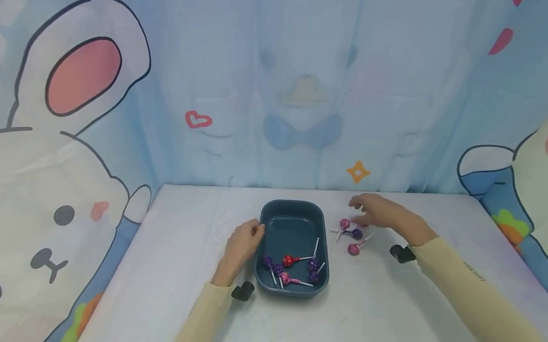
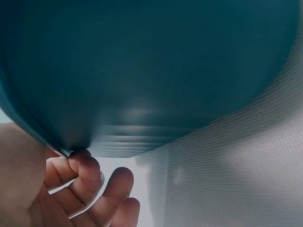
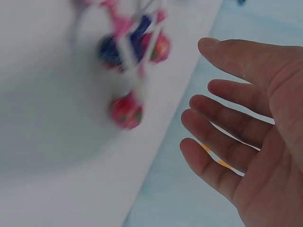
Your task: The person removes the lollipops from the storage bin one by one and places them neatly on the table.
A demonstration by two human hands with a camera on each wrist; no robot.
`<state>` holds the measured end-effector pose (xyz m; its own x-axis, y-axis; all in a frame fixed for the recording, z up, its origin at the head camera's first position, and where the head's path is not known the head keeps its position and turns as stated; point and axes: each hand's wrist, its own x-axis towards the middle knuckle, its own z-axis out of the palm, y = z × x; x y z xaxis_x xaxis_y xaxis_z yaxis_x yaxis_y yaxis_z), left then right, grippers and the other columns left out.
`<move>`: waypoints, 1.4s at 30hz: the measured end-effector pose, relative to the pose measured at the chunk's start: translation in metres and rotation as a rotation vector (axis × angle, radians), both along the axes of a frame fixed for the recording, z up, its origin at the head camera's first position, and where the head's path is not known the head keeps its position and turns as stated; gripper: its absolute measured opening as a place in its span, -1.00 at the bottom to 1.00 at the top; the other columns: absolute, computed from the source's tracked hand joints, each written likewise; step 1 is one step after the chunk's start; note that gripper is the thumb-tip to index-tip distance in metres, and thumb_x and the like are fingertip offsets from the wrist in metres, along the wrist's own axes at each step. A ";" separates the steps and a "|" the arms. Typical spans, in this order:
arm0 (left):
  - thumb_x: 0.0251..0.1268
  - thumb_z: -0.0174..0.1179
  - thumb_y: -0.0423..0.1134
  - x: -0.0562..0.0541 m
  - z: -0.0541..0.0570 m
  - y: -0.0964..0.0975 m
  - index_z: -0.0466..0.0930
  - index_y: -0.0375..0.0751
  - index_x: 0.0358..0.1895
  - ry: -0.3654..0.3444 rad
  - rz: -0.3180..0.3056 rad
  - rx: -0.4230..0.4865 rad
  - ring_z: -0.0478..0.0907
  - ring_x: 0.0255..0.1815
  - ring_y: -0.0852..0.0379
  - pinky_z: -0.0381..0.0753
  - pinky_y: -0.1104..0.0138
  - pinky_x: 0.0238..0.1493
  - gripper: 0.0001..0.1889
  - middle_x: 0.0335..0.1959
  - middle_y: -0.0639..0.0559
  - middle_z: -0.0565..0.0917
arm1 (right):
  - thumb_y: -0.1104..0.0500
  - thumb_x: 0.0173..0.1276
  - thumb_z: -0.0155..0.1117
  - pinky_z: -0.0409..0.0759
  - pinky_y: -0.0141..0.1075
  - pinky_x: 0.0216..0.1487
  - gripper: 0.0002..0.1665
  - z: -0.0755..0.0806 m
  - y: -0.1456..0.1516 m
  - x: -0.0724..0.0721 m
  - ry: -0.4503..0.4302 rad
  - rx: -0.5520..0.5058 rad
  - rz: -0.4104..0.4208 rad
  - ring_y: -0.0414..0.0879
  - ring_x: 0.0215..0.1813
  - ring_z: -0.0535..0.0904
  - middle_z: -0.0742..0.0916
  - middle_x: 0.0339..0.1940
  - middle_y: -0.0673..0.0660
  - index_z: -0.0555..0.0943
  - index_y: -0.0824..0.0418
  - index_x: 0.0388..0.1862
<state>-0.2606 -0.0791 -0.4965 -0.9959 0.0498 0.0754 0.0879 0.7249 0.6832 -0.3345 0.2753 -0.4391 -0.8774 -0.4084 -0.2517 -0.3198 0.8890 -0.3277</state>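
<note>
Container (image 1: 291, 230), just one, six lollipops (image 1: 288, 260) inside

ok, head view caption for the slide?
Left hand gripping a dark blue tray of lollipops; right hand open near loose lollipops on the table.

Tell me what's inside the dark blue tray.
The near end of the tray holds a red lollipop, a pink lollipop and several purple lollipops. The tray surface right under them is covered.

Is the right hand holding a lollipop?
No, in its wrist view the right hand is open and empty, with the lollipops lying away from it.
</note>
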 end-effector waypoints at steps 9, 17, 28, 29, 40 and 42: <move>0.53 0.01 -0.07 -0.001 -0.002 0.001 0.36 -0.10 -0.51 0.001 0.002 0.000 0.29 -0.61 0.19 0.24 0.35 -0.56 -0.64 -0.63 0.11 0.37 | 0.10 0.37 0.38 0.58 0.06 0.18 -0.43 0.024 -0.037 0.016 0.103 -0.021 0.119 0.23 0.21 0.61 0.67 0.18 0.29 0.52 0.32 0.27; 0.53 0.02 -0.09 0.000 -0.002 0.001 0.34 -0.10 -0.51 0.010 0.000 0.006 0.28 -0.62 0.19 0.24 0.35 -0.57 -0.65 -0.63 0.11 0.35 | 0.10 0.35 0.40 0.59 0.03 0.17 -0.44 0.030 -0.067 0.027 0.143 -0.023 0.185 0.18 0.18 0.62 0.67 0.18 0.25 0.54 0.30 0.26; 0.53 0.02 -0.08 0.001 -0.002 0.002 0.35 -0.10 -0.51 -0.002 0.008 0.007 0.28 -0.62 0.19 0.24 0.36 -0.57 -0.64 -0.64 0.11 0.35 | 0.05 0.36 0.39 0.56 -0.04 0.22 -0.42 0.024 -0.104 0.038 0.146 -0.001 0.360 0.10 0.20 0.61 0.67 0.17 0.24 0.54 0.31 0.26; 0.53 0.02 -0.08 0.001 -0.002 0.002 0.35 -0.10 -0.51 -0.004 0.009 0.006 0.28 -0.62 0.19 0.24 0.36 -0.57 -0.64 -0.64 0.11 0.35 | 0.05 0.36 0.39 0.57 -0.04 0.22 -0.42 0.023 -0.108 0.038 0.141 0.003 0.367 0.09 0.19 0.62 0.68 0.16 0.24 0.55 0.31 0.26; 0.53 0.02 -0.08 0.002 0.000 0.003 0.38 -0.11 -0.48 -0.017 0.010 0.019 0.30 -0.60 0.18 0.25 0.35 -0.55 -0.67 -0.62 0.10 0.36 | 0.05 0.30 0.45 0.58 -0.08 0.22 -0.44 0.004 -0.139 0.049 0.108 0.092 0.401 0.03 0.14 0.66 0.72 0.09 0.18 0.59 0.27 0.21; 0.54 0.02 -0.08 0.001 -0.001 0.003 0.38 -0.11 -0.47 -0.024 0.010 0.019 0.30 -0.60 0.17 0.26 0.35 -0.55 -0.67 -0.61 0.10 0.37 | 0.05 0.29 0.46 0.58 -0.08 0.22 -0.44 0.001 -0.143 0.050 0.097 0.107 0.409 0.01 0.12 0.66 0.73 0.07 0.16 0.60 0.26 0.20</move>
<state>-0.2592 -0.0759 -0.4971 -0.9979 0.0387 0.0527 0.0645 0.7127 0.6985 -0.2840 0.1322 -0.4384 -0.6706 -0.7034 -0.2358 -0.6774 0.7102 -0.1919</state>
